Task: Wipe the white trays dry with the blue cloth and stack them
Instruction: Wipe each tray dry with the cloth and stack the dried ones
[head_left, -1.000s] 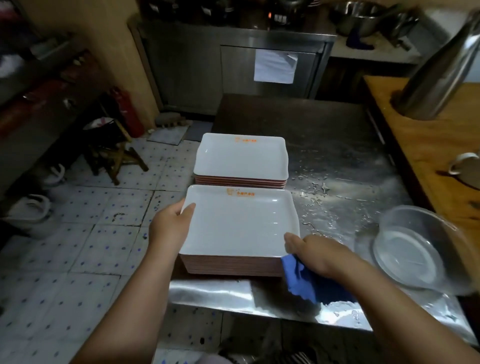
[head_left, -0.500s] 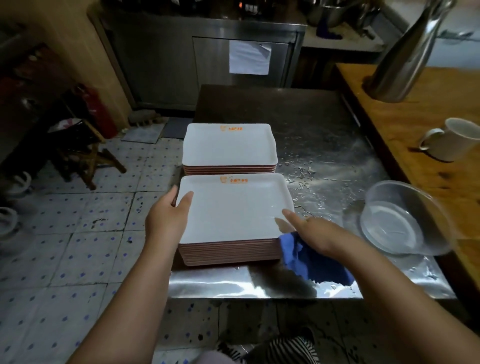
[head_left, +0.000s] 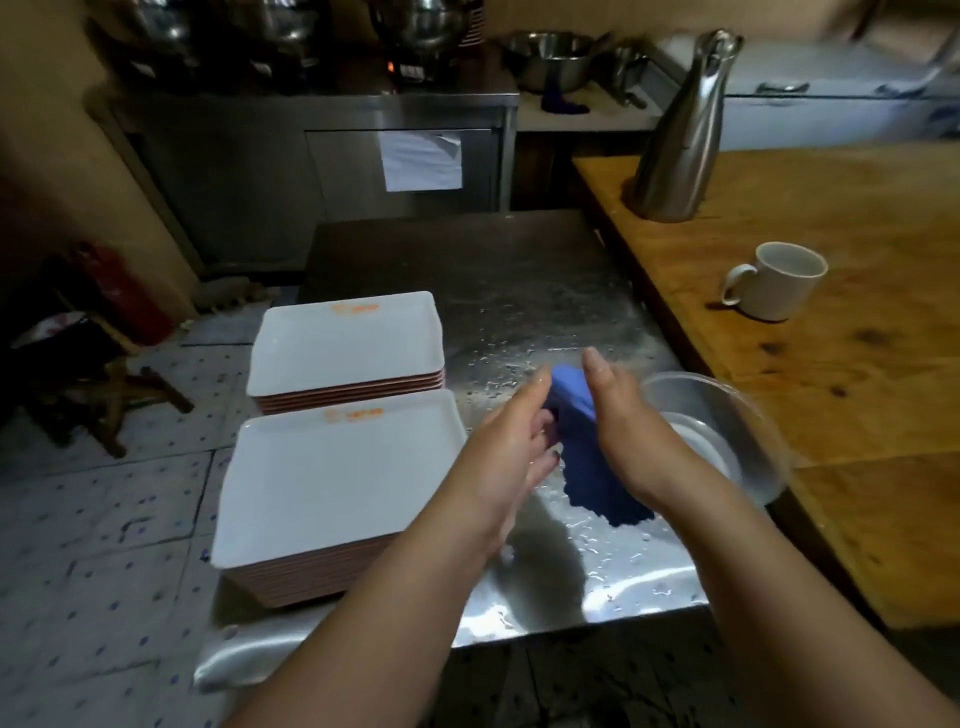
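Head view: both hands are off the trays and up over the wet steel table (head_left: 545, 270), to the right of the near stack. Half a second ago the left hand was on the left rim of the near stack and the right hand pressed the cloth flat at its right corner; now neither touches a tray. The blue cloth (head_left: 587, 447) is held between the two hands, lifted, its lower end hanging toward the tabletop. Left hand (head_left: 511, 447) has its fingers curled onto the cloth's left side. Right hand (head_left: 631, 441) is on the cloth's right side with fingers mostly straight; grip from that side unclear, palm hidden. Near stack of white trays (head_left: 337, 483) sits at the table's front left edge, far stack of white trays (head_left: 345, 345) just behind it; both unmoved. Clear bowl (head_left: 737, 431) sits right of the hands at the table's right edge. White mug (head_left: 776, 280) and steel jug (head_left: 680, 140) stand on the wooden counter (head_left: 857, 389) further right. Camera has tilted up since earlier, showing more of the back cabinet (head_left: 311, 166).
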